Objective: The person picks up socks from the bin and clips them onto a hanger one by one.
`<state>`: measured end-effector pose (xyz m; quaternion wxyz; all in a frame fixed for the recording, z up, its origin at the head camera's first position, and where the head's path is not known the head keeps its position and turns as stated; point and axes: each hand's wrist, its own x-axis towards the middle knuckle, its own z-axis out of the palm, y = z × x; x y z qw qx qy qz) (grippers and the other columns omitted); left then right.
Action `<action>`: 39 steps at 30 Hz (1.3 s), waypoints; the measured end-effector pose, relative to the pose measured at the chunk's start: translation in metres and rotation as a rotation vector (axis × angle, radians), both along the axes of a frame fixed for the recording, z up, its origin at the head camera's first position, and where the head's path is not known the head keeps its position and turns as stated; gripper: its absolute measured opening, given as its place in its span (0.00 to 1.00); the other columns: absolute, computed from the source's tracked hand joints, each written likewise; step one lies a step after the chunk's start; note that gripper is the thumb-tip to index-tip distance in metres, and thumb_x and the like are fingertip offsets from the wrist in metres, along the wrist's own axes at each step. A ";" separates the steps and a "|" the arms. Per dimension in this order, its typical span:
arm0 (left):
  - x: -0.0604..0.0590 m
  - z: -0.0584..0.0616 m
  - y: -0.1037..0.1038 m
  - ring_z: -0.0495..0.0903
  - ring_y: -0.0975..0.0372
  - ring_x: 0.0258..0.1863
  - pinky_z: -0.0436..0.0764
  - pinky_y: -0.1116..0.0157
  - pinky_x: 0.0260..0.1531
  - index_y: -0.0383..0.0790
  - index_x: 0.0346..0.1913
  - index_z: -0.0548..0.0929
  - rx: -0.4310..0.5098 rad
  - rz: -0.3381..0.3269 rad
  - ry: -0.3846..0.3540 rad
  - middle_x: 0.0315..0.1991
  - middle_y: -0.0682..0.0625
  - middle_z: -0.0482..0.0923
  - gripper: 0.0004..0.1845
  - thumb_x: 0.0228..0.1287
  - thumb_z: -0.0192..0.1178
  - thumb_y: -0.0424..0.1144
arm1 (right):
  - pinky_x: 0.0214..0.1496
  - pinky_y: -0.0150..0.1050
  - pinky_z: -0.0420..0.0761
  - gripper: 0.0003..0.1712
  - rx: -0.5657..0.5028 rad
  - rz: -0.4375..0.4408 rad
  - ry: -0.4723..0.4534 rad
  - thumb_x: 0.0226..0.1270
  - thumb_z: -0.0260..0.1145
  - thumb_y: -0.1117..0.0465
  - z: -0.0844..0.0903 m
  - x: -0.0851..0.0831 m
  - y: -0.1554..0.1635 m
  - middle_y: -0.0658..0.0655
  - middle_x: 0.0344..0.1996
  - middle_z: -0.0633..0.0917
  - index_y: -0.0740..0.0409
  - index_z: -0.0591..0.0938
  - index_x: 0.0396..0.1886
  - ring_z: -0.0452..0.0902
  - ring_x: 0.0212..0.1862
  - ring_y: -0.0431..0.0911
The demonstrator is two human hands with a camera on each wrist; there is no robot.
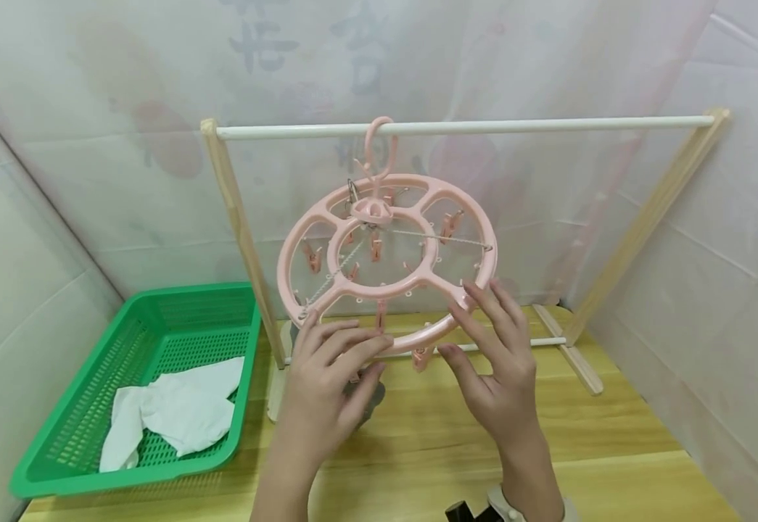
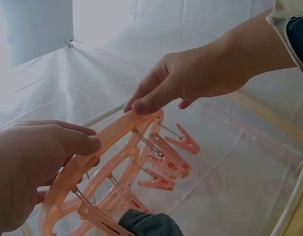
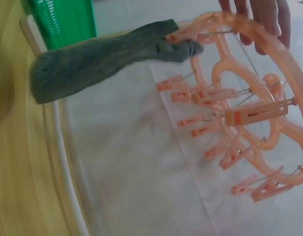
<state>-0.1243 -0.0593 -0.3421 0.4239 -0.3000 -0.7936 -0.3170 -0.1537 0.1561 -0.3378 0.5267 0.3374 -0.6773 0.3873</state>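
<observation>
- We see one pink round clip hanger (image 1: pixel 388 254) at the centre of the frame, hooked on one white rail (image 1: pixel 457 127) of a wooden drying rack (image 1: pixel 640 225).
- Our left hand (image 1: pixel 326 384), lower centre, rests slightly bent fingers on the hanger's near rim, thumb beneath it.
- Our right hand (image 1: pixel 492 355), just right of it, lays straight fingers on the rim; it grips nothing.
- One grey sock (image 3: pixel 102 59) hangs from a clip on the near rim, upper left in the right wrist view.
- One green basket (image 1: pixel 91 442), lower left on the wooden worktop (image 1: pixel 614 449), holds white cloth (image 1: pixel 179 409); we cannot count the pieces.
</observation>
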 end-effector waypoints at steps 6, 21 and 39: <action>0.000 0.000 -0.007 0.77 0.55 0.57 0.54 0.39 0.72 0.50 0.46 0.88 -0.009 -0.008 0.014 0.47 0.56 0.86 0.13 0.57 0.73 0.39 | 0.75 0.57 0.59 0.26 0.107 -0.070 -0.042 0.69 0.63 0.43 -0.014 -0.010 0.007 0.67 0.57 0.82 0.62 0.87 0.44 0.64 0.69 0.70; 0.010 0.012 0.007 0.75 0.45 0.61 0.56 0.31 0.66 0.48 0.46 0.88 0.049 0.014 0.276 0.50 0.49 0.85 0.09 0.67 0.64 0.35 | 0.71 0.52 0.65 0.27 0.016 -0.142 0.001 0.63 0.64 0.40 -0.006 0.002 -0.006 0.65 0.44 0.85 0.62 0.87 0.36 0.74 0.52 0.63; -0.008 0.008 0.008 0.78 0.47 0.56 0.59 0.29 0.63 0.50 0.45 0.89 0.132 0.042 0.281 0.44 0.52 0.87 0.10 0.73 0.57 0.40 | 0.62 0.41 0.72 0.25 -0.117 -0.149 0.168 0.63 0.71 0.46 0.009 0.014 -0.028 0.67 0.35 0.84 0.67 0.88 0.29 0.74 0.44 0.64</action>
